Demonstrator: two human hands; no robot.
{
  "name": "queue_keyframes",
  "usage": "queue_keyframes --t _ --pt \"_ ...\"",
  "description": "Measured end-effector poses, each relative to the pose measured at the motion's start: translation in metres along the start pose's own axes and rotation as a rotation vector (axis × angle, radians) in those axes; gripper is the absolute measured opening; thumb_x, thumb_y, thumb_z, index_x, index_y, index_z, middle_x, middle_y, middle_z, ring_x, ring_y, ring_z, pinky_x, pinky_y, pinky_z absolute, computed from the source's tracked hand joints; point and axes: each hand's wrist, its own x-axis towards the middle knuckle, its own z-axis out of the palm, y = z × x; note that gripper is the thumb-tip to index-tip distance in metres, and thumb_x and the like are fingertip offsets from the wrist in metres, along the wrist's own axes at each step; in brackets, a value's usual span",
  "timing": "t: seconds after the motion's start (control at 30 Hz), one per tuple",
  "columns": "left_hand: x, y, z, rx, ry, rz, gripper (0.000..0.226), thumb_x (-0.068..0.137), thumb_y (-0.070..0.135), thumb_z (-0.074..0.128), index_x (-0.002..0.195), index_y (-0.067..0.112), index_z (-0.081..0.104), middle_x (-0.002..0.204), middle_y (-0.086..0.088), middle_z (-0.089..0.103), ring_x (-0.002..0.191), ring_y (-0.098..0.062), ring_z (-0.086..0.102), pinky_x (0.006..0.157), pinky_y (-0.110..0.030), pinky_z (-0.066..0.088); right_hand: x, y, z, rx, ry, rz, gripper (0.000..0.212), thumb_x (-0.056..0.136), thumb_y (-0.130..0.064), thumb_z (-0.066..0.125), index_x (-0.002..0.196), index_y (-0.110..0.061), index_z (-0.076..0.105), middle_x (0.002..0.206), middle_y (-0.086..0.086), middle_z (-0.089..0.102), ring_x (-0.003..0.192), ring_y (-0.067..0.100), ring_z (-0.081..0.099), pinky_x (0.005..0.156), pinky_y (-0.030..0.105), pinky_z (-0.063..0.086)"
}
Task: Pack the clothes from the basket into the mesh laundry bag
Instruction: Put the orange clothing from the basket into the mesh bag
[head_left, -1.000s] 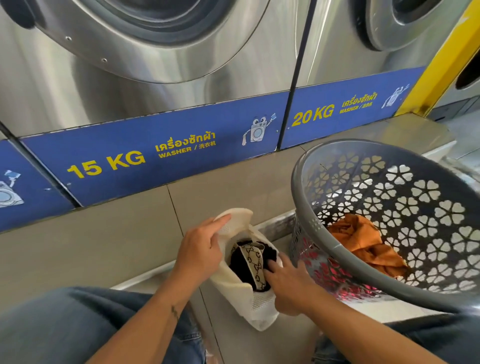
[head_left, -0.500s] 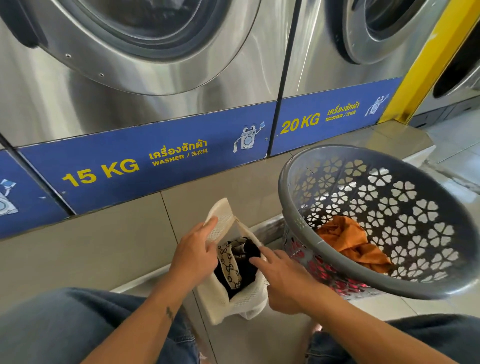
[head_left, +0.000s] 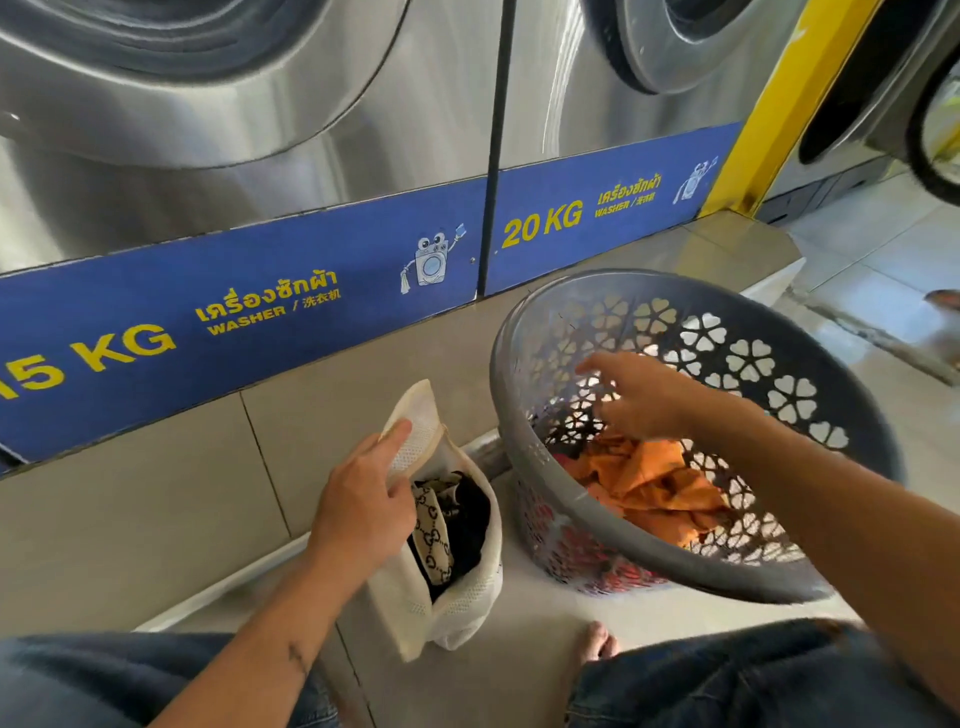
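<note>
A white mesh laundry bag (head_left: 457, 603) stands open on the floor between my knees. Inside it lie a black garment (head_left: 470, 519) and a cream patterned band (head_left: 434, 535). My left hand (head_left: 363, 499) grips the bag's raised flap and holds the mouth open. To the right a grey plastic basket (head_left: 675, 561) with flower-shaped holes tilts toward me. An orange garment (head_left: 654, 483) lies in it, with something red under it. My right hand (head_left: 639, 395) hovers inside the basket above the orange garment, fingers spread and holding nothing.
Steel washers (head_left: 260, 130) with blue 15 KG and 20 KG labels rise straight ahead over a beige tiled plinth (head_left: 156, 493). A yellow post (head_left: 779, 104) stands at the right. My denim-clad knees (head_left: 727, 675) and a bare toe (head_left: 597, 639) fill the bottom edge.
My right hand has left the mouth of the bag and moved right, into the basket above the orange garment. My left hand keeps its hold on the bag's flap.
</note>
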Motion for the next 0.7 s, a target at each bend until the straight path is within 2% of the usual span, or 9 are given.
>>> queue_keyframes --t 0.1,0.2,0.3,0.37,0.43,0.53,0.6,0.7 --pt "0.013 0.011 0.009 -0.018 -0.001 -0.017 0.063 0.091 0.009 0.055 0.147 0.033 0.039 0.15 0.005 0.042 0.134 -0.023 0.043 0.112 -0.041 0.036 0.029 0.041 0.037 -0.266 -0.23 0.158 0.082 0.087 -0.027 0.065 0.156 -0.035 0.022 0.158 0.013 0.033 0.141 0.038 0.038 0.11 0.046 0.042" --pt "0.029 0.019 0.02 -0.026 0.002 -0.019 0.063 0.088 0.007 0.055 0.146 0.03 0.042 0.144 0.004 0.049 0.127 -0.024 0.048 0.108 -0.04 0.04 0.049 0.071 0.063 -0.441 -0.393 0.259 0.107 0.079 -0.047 0.076 0.159 -0.042 0.004 0.167 0.011 0.008 0.15 0.044 0.016 0.115 0.055 0.034" --pt "0.041 0.023 0.029 -0.018 -0.013 -0.03 0.062 0.087 0.006 0.055 0.144 0.027 0.045 0.14 0.004 0.052 0.125 -0.022 0.049 0.106 -0.035 0.04 0.064 0.097 0.09 -0.455 -0.492 0.324 0.124 0.068 -0.048 0.084 0.154 -0.053 -0.004 0.167 0.009 -0.004 0.15 0.047 0.008 0.113 0.065 0.034" --pt "0.045 0.021 0.034 -0.025 -0.028 -0.053 0.061 0.088 0.008 0.056 0.144 0.03 0.045 0.141 0.007 0.051 0.126 -0.02 0.048 0.106 -0.035 0.039 0.071 0.112 0.113 -0.461 -0.542 0.36 0.125 0.066 -0.048 0.086 0.153 -0.056 -0.004 0.166 0.008 -0.008 0.15 0.05 0.007 0.112 0.067 0.034" --pt "0.048 0.016 0.037 -0.015 -0.055 -0.086 0.062 0.089 0.012 0.057 0.145 0.034 0.043 0.144 0.01 0.047 0.131 -0.018 0.044 0.109 -0.036 0.037 0.073 0.118 0.132 -0.517 -0.546 0.344 0.108 0.075 -0.043 0.081 0.156 -0.047 0.01 0.165 0.014 0.003 0.148 0.049 0.018 0.112 0.061 0.038" --pt "0.048 0.014 0.034 -0.019 -0.09 -0.119 0.064 0.088 0.012 0.058 0.144 0.038 0.043 0.149 0.01 0.043 0.136 -0.018 0.04 0.113 -0.04 0.033 0.073 0.115 0.137 -0.58 -0.438 0.183 0.067 0.086 -0.037 0.072 0.146 -0.029 0.042 0.148 0.011 0.041 0.133 0.034 0.047 0.104 0.05 0.049" --pt "0.047 0.019 0.029 -0.057 -0.096 -0.124 0.065 0.086 0.008 0.059 0.142 0.038 0.046 0.146 0.009 0.046 0.134 -0.018 0.042 0.112 -0.04 0.035 0.074 0.108 0.127 -0.533 -0.354 0.094 0.054 0.084 -0.027 0.072 0.133 -0.03 0.05 0.133 0.004 0.055 0.119 0.028 0.058 0.088 0.042 0.056" --pt "0.046 0.029 0.02 -0.072 -0.068 -0.106 0.064 0.083 0.002 0.06 0.139 0.033 0.052 0.138 0.004 0.056 0.125 -0.021 0.053 0.105 -0.033 0.041 0.071 0.091 0.109 -0.504 -0.201 0.012 0.053 0.078 -0.023 0.064 0.127 -0.039 0.052 0.112 0.0 0.064 0.105 0.027 0.066 0.073 0.038 0.055"
